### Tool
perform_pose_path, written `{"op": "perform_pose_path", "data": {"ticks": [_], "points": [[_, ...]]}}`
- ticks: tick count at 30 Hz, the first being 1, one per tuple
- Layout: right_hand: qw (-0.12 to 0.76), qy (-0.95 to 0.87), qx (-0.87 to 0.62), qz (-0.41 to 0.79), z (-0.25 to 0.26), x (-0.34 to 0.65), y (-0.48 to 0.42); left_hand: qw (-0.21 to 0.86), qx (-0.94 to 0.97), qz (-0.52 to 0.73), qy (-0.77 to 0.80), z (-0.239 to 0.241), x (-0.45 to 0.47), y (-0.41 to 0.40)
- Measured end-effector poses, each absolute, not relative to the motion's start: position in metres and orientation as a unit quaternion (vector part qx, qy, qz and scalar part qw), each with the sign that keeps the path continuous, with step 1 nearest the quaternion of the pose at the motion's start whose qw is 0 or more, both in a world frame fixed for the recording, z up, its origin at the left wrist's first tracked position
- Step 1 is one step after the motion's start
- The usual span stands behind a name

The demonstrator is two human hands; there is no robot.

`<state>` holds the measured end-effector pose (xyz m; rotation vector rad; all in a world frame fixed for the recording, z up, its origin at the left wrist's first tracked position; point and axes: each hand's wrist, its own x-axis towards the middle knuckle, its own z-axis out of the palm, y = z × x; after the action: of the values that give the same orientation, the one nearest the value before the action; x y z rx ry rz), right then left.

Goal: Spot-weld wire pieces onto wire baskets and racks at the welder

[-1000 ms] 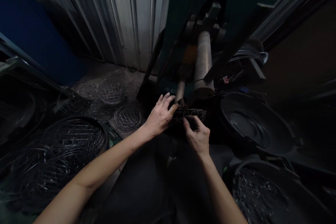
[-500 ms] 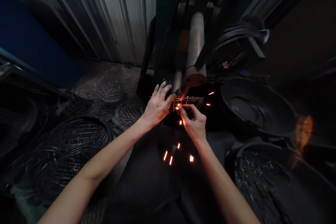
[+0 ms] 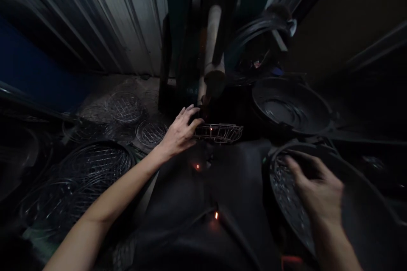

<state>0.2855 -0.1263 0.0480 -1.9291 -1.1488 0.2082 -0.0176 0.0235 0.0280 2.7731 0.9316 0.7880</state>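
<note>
My left hand (image 3: pixel 181 131) grips the left end of a shallow round wire rack (image 3: pixel 219 132), seen nearly edge-on, just below the welding machine's electrode arm (image 3: pixel 213 55). One spot on the rack glows orange. My right hand (image 3: pixel 318 180) is over the near right tub (image 3: pixel 365 182), its fingers curled and somewhat blurred above small shiny metal pieces (image 3: pixel 288 190). Nothing can be made out in its fingers, and the light is too dim to tell whether they touch the pieces. Glowing sparks fall over the dark apron (image 3: pixel 235 178) on my lap.
Wire racks lie piled in a tub (image 3: pixel 130 154) at left, and more wire racks (image 3: pixel 124 108) rest on the floor behind it. A second tub (image 3: pixel 318 89) at right holds wire rings. Coiled wire (image 3: pixel 260 25) hangs beside the machine. Corrugated metal wall (image 3: pixel 127 17) stands at back left.
My right hand has left the rack and moved right and down to the near tub. The burst of sparks has faded to a few. My left hand and the rack have come slightly away from the electrode.
</note>
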Motion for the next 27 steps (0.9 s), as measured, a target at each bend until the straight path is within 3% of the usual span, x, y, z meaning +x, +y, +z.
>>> {"op": "perform_pose_path", "data": {"ticks": [9, 19, 27], "points": [[0.422, -0.347, -0.838, 0.008, 0.049, 0.328, -0.196, 0.117, 0.922, 0.296, 0.219, 0.055, -0.033, -0.023], [0.378, -0.384, -0.838, 0.083, 0.021, 0.328, -0.186, 0.051, 0.933, 0.338, 0.114, 0.005, -0.064, -0.055], [0.301, -0.545, -0.783, -0.012, 0.028, 0.302, -0.164, 0.042, 0.926, 0.331, 0.177, -0.014, -0.092, -0.061]]}}
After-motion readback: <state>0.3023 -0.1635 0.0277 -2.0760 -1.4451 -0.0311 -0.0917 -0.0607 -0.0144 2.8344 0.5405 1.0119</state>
